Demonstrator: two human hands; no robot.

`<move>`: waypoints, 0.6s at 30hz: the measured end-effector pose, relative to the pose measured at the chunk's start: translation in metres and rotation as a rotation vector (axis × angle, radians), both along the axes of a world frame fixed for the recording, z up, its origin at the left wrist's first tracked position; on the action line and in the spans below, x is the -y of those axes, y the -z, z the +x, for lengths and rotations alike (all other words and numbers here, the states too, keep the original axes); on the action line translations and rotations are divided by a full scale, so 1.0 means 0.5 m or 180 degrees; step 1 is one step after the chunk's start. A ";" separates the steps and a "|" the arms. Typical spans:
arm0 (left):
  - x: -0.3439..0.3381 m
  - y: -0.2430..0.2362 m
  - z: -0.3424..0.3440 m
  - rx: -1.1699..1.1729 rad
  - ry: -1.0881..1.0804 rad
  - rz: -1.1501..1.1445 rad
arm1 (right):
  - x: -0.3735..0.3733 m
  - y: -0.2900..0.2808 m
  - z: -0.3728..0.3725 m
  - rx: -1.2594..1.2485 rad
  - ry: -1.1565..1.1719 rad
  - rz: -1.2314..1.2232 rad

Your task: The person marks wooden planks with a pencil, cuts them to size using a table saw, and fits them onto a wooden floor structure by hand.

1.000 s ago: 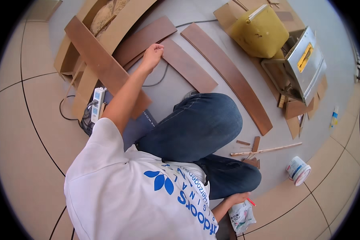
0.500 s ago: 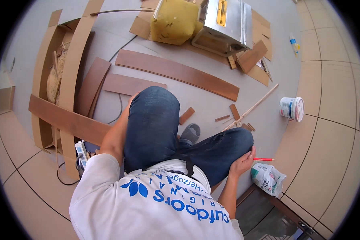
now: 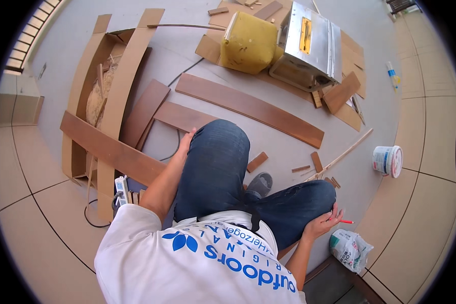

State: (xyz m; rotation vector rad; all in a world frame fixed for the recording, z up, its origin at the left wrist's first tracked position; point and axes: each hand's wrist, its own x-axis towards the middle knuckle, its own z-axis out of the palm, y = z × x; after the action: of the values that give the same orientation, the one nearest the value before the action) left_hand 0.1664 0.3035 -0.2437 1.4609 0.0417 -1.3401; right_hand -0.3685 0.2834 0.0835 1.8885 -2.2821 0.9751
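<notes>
My left hand (image 3: 186, 140) is beside my raised left knee (image 3: 213, 147), near a short reddish-brown plank (image 3: 177, 115); its fingers are mostly hidden by the knee. At my right knee, my right hand (image 3: 323, 221) holds a red pencil (image 3: 347, 221), palm partly turned up. A long plank (image 3: 106, 144) lies slanting across the open cardboard box (image 3: 78, 137) to my left, close to my left forearm. Another long plank (image 3: 248, 109) lies in front of me, with small wood offcuts (image 3: 257, 161) near my foot.
A metal machine (image 3: 311, 43) with a yellow bag (image 3: 245, 43) sits on cardboard ahead. A white bucket (image 3: 387, 161) and plastic sack (image 3: 350, 248) are at my right, a power strip (image 3: 121, 192) with cable at my left, and a railing (image 3: 28, 38) at far left.
My left hand has come down from over the planks to beside my knee. My right hand has risen slightly with the pencil. The view has swung, shifting the surroundings.
</notes>
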 end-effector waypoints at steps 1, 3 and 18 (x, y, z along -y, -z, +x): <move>-0.005 -0.021 0.000 0.0174 0.0086 -0.0021 | -0.001 0.000 -0.002 0.0021 0.0025 0.0033; 0.055 -0.191 -0.044 0.0333 0.0431 0.0173 | -0.011 -0.011 -0.010 -0.0027 0.0072 0.0054; 0.144 -0.313 0.146 0.1195 -0.1195 -0.1008 | 0.095 -0.021 -0.018 0.0186 -0.0182 0.0284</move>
State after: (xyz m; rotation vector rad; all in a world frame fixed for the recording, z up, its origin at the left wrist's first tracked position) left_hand 0.2393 0.2315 -0.0872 1.3306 -0.1294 -0.7200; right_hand -0.3773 0.2359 0.0939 1.9963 -2.3541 0.9627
